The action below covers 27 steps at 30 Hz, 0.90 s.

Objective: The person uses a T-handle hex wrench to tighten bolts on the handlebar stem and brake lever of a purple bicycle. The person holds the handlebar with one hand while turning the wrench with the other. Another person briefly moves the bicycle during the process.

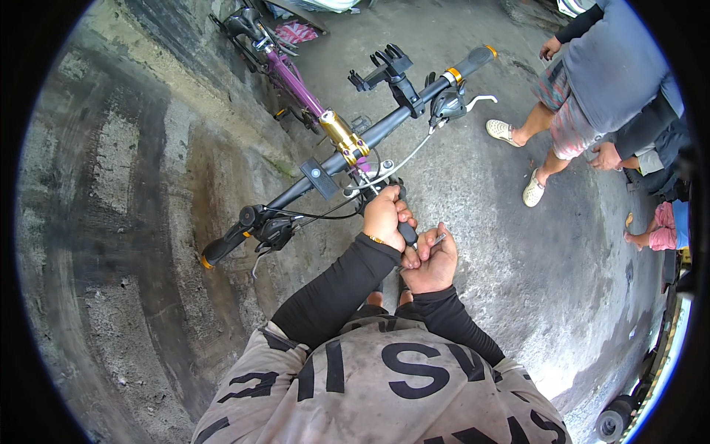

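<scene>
A bicycle's dark flat handlebar [381,129] runs diagonally in front of me, clamped by a gold stem [340,135] on a purple frame tube [292,83]. My left hand [381,213] is closed just below the bar, beside the brake cables and a silver bracket [370,180]. Out of the lower side of that fist pokes a black rounded handle [407,234]; its other end is hidden. My right hand [433,265], palm turned up, is closed near that handle, with a thin metal piece [439,239] showing between its fingers. What that piece is, I cannot make out.
On the bar sit a phone holder [388,68], a small black box [318,178] and brake levers [481,101]. People stand and sit at the right, one in pale clogs [503,132]. Rough, stained concrete [503,274] lies around; a dark tyre [612,423] is at lower right.
</scene>
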Available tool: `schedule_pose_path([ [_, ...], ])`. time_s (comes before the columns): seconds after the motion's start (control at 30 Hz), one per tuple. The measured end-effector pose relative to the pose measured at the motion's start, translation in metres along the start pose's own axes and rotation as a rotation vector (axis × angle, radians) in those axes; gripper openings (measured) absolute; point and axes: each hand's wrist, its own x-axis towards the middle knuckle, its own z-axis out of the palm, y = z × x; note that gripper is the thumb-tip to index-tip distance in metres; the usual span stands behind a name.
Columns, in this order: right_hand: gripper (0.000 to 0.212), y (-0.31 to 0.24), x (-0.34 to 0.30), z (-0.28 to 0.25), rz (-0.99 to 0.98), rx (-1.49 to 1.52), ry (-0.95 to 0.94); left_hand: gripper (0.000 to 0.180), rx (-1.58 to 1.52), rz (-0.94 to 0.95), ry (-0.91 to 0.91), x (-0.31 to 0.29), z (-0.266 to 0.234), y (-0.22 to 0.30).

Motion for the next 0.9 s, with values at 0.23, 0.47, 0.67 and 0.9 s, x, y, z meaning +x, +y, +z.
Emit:
schedule_pose_path([
  [0.23,0.022,-0.023,-0.016,-0.007,-0.171,-0.363,-0.293,0.021,-0.071,-0.062,-0.080,0.004,-0.002,0.002],
  [0.47,0.029,-0.061,-0.061,0.024,-1.281,-1.870,-0.582,0.022,-0.218,-0.203,-0.300,0.016,-0.020,0.003],
  [0.67,0.021,-0.054,-0.037,0.041,-1.078,-2.834,-1.266,0.025,-0.112,-0.201,-0.314,0.013,-0.017,0.007],
  [0.9,0.014,-0.030,-0.021,0.048,-0.490,-3.049,-1.041,0.025,-0.061,-0.169,-0.295,0.013,-0.020,0.007],
])
